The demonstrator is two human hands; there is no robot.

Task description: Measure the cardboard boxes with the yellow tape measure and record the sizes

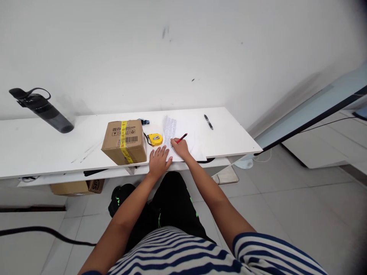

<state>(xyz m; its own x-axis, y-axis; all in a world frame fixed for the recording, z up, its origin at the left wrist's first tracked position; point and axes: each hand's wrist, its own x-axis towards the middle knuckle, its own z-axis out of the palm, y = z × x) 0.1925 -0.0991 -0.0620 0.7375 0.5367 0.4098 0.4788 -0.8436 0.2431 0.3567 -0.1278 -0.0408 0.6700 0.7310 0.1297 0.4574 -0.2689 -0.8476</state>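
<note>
My right hand [180, 147] is closed around a red pen [181, 138] whose tip rests on a sheet of paper [169, 130] on the white table [57, 149]. My left hand [158, 160] lies flat with fingers spread on the table's front edge, holding the paper down. A yellow tape measure [155, 139] sits just beyond my left hand. Left of that stands a cardboard box [124, 141] with a yellow tape strip and a barcode label.
A black pen [208, 122] lies at the back right of the table. A dark water bottle [43, 110] stands at the far left. A small blue object [143, 122] sits behind the box. Another carton [77, 187] is under the table. A cable [43, 231] runs across the floor.
</note>
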